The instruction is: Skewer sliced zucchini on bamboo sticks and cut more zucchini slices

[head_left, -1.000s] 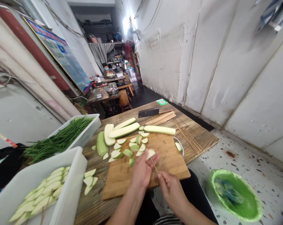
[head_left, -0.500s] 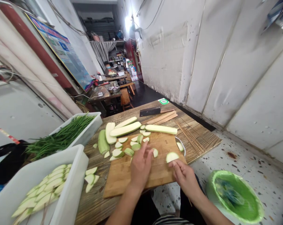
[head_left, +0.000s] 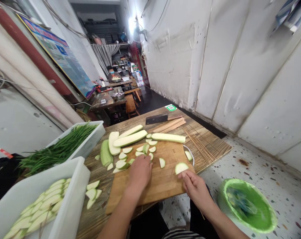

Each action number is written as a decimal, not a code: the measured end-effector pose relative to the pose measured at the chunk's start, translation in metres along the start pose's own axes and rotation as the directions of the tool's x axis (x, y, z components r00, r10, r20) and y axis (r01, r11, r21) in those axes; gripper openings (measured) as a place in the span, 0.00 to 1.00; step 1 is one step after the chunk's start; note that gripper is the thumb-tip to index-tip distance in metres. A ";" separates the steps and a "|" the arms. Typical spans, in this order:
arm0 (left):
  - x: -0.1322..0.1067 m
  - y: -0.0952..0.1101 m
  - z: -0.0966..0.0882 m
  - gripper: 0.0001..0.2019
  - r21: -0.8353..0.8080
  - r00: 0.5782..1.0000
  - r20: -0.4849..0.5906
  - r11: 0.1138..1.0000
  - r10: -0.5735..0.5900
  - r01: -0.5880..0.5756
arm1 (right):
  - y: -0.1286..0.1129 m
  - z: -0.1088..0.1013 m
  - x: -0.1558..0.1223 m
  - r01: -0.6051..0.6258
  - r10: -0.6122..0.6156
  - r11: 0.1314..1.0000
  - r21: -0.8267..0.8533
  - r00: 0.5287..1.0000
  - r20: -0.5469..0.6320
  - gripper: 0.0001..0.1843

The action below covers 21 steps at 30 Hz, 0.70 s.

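At the near edge of the wooden surface [head_left: 100, 172], the right hand [head_left: 196, 186] keeps its grip pinched on a thin stick [head_left: 202, 215], with 1 pale half-moon slice [head_left: 181, 168], apparently threaded on it, at the fingertips by the cutting board's [head_left: 162, 186] right edge. The left hand [head_left: 140, 171] lies over the board's cut pieces [head_left: 122, 164]; its fingertips are hidden, so I cannot tell whether that grip is spread or closed. At the surface's near left corner, a smooth white plastic bin [head_left: 74, 199] holds overlapping slices [head_left: 44, 204] with sticks poking out; these look finished. Unthreaded are 4 flat, green-rimmed wedges [head_left: 91, 193] between bin and board, plus the board's loose pieces. Along the board's far edge, 3 long, moist-looking lengths [head_left: 130, 138] remain uncut. Beyond, slender loose sticks [head_left: 199, 146] lie near the surface's right edge, and a fanned bundle of sticks [head_left: 170, 125] sits beside a dark, flat cleaver [head_left: 156, 119] toward the far edge.
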<state>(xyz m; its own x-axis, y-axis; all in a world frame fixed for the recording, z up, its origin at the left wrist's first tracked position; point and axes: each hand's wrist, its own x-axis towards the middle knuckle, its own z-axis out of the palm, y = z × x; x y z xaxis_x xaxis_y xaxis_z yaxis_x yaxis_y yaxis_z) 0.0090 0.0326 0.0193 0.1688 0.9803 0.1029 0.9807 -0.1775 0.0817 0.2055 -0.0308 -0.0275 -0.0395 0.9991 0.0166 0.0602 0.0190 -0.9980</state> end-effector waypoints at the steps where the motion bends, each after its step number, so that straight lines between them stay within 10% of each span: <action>1: 0.000 -0.001 0.000 0.12 0.022 0.998 0.003 0.998 -0.057 0.056 | 0.000 0.000 0.000 0.000 0.000 1.000 -0.003 1.000 0.005 0.17; 16: 0.020 -0.016 0.017 0.21 -0.588 0.982 -0.185 0.806 -0.050 -0.070 | -0.003 0.000 0.000 0.009 -0.009 1.000 0.004 1.000 0.016 0.17; 21: 0.022 -0.025 -0.009 0.16 -0.192 0.997 -0.013 0.978 0.077 -0.078 | -0.001 0.000 -0.001 0.008 -0.008 1.000 0.006 1.000 0.023 0.17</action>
<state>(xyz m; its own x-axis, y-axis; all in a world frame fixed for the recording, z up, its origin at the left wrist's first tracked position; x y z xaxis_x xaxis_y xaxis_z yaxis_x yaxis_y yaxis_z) -0.0128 0.0580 0.0281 0.2421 0.9626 0.1218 0.9275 -0.2665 0.2620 0.2054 -0.0316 -0.0261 -0.0631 0.9977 0.0235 0.0537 0.0269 -0.9982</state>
